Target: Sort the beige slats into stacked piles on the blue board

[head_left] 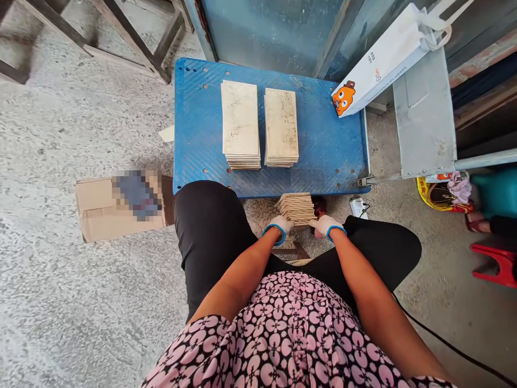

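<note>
Gripping a fanned stack of thin pale wooden sheets (297, 208), left hand (279, 224) and right hand (325, 225) gloved, fingers closed on its ends, near 2 neater stacks (258, 125) on a blue pallet (323, 156).

Label on flattened brown cardboard box (121, 207) pixelated, unreadable. Gloved fingertips of both hands hidden behind small fanned stack of tan wooden sheets (297, 207). Red plastic stool (495, 264) cut by right edge
</note>
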A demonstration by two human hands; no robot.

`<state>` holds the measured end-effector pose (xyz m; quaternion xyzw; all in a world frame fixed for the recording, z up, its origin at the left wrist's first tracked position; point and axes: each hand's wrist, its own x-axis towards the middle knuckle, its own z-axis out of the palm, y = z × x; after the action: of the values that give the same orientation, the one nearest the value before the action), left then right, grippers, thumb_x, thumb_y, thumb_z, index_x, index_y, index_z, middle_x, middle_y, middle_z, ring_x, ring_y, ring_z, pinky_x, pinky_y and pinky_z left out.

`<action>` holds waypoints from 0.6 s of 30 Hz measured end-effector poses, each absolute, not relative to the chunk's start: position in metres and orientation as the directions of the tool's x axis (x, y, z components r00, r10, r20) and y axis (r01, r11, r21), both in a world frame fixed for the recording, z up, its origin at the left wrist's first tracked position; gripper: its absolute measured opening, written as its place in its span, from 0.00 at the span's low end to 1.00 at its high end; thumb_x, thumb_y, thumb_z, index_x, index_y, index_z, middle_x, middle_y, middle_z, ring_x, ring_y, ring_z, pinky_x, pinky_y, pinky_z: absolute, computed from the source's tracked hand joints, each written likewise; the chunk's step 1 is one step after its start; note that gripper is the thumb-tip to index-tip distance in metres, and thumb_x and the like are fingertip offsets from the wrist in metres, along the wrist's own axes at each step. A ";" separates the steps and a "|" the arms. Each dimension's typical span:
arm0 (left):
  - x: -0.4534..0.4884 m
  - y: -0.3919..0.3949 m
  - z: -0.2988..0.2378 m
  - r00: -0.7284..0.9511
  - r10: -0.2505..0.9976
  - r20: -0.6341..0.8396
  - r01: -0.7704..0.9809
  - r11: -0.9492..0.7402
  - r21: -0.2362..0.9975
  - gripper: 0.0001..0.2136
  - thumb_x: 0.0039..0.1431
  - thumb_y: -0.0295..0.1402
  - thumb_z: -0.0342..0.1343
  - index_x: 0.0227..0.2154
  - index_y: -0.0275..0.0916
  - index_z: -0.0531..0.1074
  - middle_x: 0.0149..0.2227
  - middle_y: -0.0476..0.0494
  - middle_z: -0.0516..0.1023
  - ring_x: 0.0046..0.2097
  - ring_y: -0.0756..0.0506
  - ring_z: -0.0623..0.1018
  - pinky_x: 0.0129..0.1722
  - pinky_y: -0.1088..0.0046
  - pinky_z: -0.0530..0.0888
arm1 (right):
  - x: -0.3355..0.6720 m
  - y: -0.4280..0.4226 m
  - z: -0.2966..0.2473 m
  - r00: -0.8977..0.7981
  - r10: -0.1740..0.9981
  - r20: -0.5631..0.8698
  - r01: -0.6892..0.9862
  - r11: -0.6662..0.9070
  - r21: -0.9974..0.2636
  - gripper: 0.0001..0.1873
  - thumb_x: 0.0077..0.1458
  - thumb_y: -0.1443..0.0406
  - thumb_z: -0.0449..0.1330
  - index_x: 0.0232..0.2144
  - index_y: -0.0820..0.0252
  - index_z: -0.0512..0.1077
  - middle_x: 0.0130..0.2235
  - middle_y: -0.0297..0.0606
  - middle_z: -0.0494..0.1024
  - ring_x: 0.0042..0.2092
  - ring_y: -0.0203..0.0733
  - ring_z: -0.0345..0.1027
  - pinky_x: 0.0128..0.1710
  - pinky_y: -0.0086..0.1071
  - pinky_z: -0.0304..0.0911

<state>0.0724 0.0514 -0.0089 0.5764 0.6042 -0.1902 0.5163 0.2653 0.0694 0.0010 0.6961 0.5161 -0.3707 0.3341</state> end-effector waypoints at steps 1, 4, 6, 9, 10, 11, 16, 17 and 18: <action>0.073 0.052 -0.009 0.191 0.490 -0.851 0.896 0.266 0.354 0.24 0.67 0.43 0.46 0.54 0.33 0.76 0.49 0.32 0.81 0.52 0.42 0.80 0.44 0.78 0.73 | 0.265 0.070 0.001 0.191 0.475 -0.859 0.967 -0.243 0.081 0.31 0.59 0.47 0.56 0.52 0.66 0.74 0.51 0.55 0.78 0.51 0.54 0.74 0.46 0.37 0.65; 0.073 0.053 -0.009 0.173 0.468 -0.867 0.901 0.281 0.331 0.25 0.67 0.45 0.46 0.54 0.32 0.75 0.50 0.32 0.81 0.52 0.42 0.80 0.44 0.78 0.73 | 0.264 0.069 -0.001 0.192 0.476 -0.858 0.968 -0.237 0.085 0.33 0.59 0.46 0.55 0.55 0.65 0.73 0.55 0.56 0.75 0.54 0.56 0.71 0.50 0.39 0.64; 0.074 0.053 -0.010 0.170 0.463 -0.870 0.902 0.283 0.327 0.24 0.67 0.44 0.46 0.54 0.33 0.75 0.50 0.32 0.80 0.53 0.41 0.79 0.44 0.77 0.73 | 0.263 0.068 -0.002 0.195 0.470 -0.861 0.968 -0.232 0.092 0.34 0.59 0.46 0.54 0.55 0.65 0.73 0.56 0.56 0.75 0.56 0.57 0.70 0.51 0.39 0.63; 0.075 0.052 -0.011 0.171 0.464 -0.869 0.902 0.281 0.328 0.24 0.67 0.44 0.46 0.54 0.34 0.76 0.50 0.33 0.81 0.54 0.41 0.79 0.45 0.77 0.72 | 0.263 0.068 -0.003 0.195 0.457 -0.868 0.970 -0.222 0.101 0.33 0.59 0.45 0.54 0.54 0.65 0.74 0.57 0.56 0.74 0.56 0.58 0.69 0.51 0.40 0.63; 0.075 0.051 -0.011 0.174 0.465 -0.868 0.902 0.278 0.330 0.23 0.67 0.43 0.46 0.54 0.34 0.76 0.50 0.33 0.81 0.54 0.41 0.79 0.45 0.77 0.72 | 0.263 0.068 -0.003 0.194 0.451 -0.871 0.970 -0.219 0.102 0.33 0.59 0.45 0.54 0.53 0.65 0.75 0.57 0.56 0.74 0.56 0.58 0.69 0.51 0.40 0.63; 0.075 0.051 -0.012 0.179 0.466 -0.866 0.902 0.275 0.334 0.23 0.67 0.43 0.46 0.53 0.34 0.76 0.50 0.33 0.81 0.53 0.41 0.79 0.45 0.76 0.72 | 0.263 0.069 -0.003 0.193 0.445 -0.874 0.971 -0.217 0.104 0.33 0.59 0.44 0.54 0.52 0.65 0.76 0.56 0.57 0.75 0.55 0.58 0.70 0.50 0.40 0.63; 0.074 0.050 -0.012 0.209 0.469 -0.858 0.901 0.250 0.356 0.21 0.67 0.40 0.46 0.50 0.35 0.78 0.48 0.34 0.82 0.50 0.41 0.80 0.43 0.76 0.73 | 0.264 0.070 -0.004 0.188 0.428 -0.884 0.971 -0.218 0.101 0.33 0.60 0.43 0.53 0.48 0.65 0.77 0.48 0.58 0.78 0.51 0.60 0.73 0.46 0.42 0.65; 0.074 0.050 -0.012 0.212 0.470 -0.857 0.902 0.242 0.356 0.20 0.67 0.40 0.46 0.50 0.35 0.78 0.48 0.33 0.82 0.50 0.41 0.80 0.43 0.76 0.73 | 0.265 0.069 -0.004 0.189 0.429 -0.884 0.970 -0.222 0.100 0.33 0.59 0.43 0.54 0.48 0.65 0.78 0.47 0.58 0.78 0.50 0.60 0.73 0.46 0.43 0.65; 0.074 0.050 -0.012 0.217 0.470 -0.856 0.904 0.234 0.358 0.20 0.67 0.40 0.47 0.50 0.35 0.78 0.48 0.33 0.82 0.50 0.41 0.80 0.43 0.76 0.73 | 0.266 0.069 -0.005 0.191 0.429 -0.883 0.969 -0.228 0.099 0.33 0.59 0.43 0.55 0.47 0.65 0.78 0.46 0.58 0.79 0.49 0.60 0.73 0.46 0.43 0.66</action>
<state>0.0740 0.0497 -0.0116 0.5825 0.5895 -0.2093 0.5190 0.2655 0.0686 -0.0051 0.6852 0.5099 -0.3799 0.3552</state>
